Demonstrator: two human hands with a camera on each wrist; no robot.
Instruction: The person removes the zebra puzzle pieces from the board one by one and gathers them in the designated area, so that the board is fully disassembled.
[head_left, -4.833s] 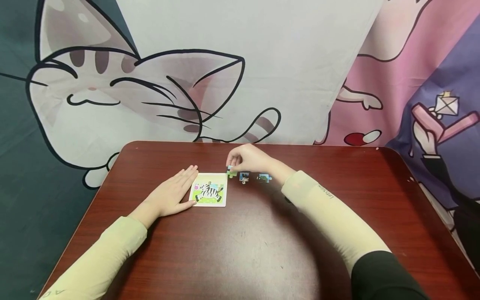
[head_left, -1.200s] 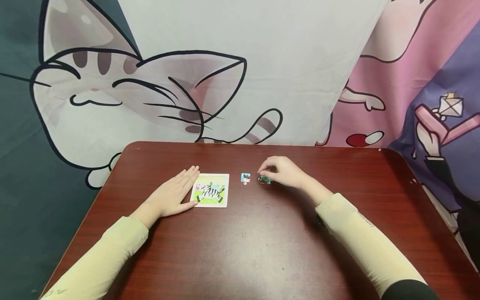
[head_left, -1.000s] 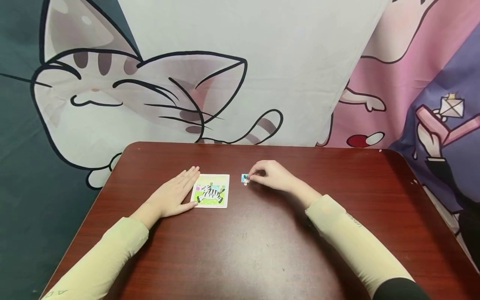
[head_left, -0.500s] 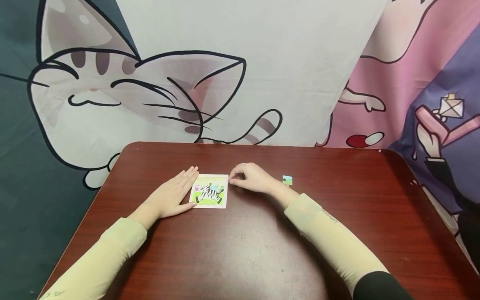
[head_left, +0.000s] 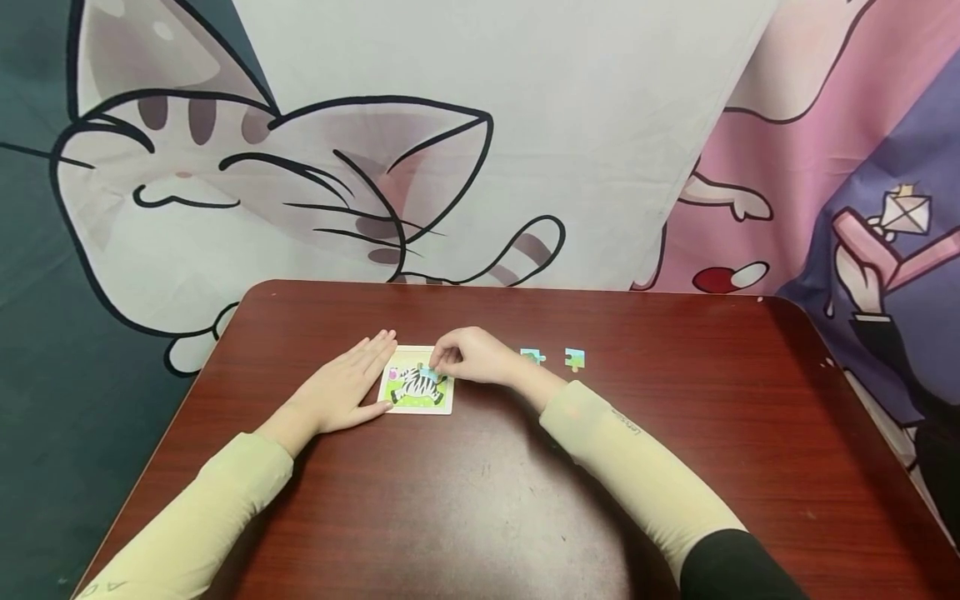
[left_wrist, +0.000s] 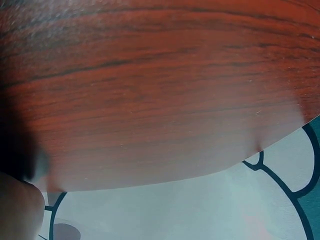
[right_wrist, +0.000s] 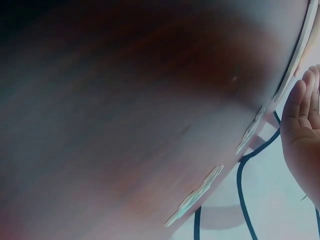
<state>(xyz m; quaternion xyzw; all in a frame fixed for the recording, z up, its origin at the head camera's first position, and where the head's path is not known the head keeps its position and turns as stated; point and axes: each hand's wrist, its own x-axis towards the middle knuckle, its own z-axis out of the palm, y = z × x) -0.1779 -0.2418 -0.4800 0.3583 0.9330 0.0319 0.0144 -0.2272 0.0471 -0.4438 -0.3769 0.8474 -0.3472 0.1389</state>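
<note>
A small zebra jigsaw puzzle point(head_left: 420, 410) with a pale border lies on the table. My left hand point(head_left: 333, 392) rests flat on the table along its left side, fingers straight, thumb tip at its lower left corner. My right hand point(head_left: 476, 357) is over its upper right part, thumb and forefinger pinching a small puzzle piece mostly hidden by the fingers. The right wrist view shows the right hand's point(right_wrist: 302, 120) other fingers. Two loose blue and green puzzle pieces, one nearer point(head_left: 532, 356) and one farther right point(head_left: 575, 359), lie on the table.
The dark red wooden table point(head_left: 480, 500) has rounded far corners. Behind it hangs a cloth backdrop point(head_left: 600, 150) with a cartoon cat. Part of a dark sleeve or garment point(head_left: 933, 458) shows at the right edge.
My right hand has moved from the loose pieces left to the puzzle. The blue piece with zebra stripes has left its spot on the table. My left hand has stayed in place.
</note>
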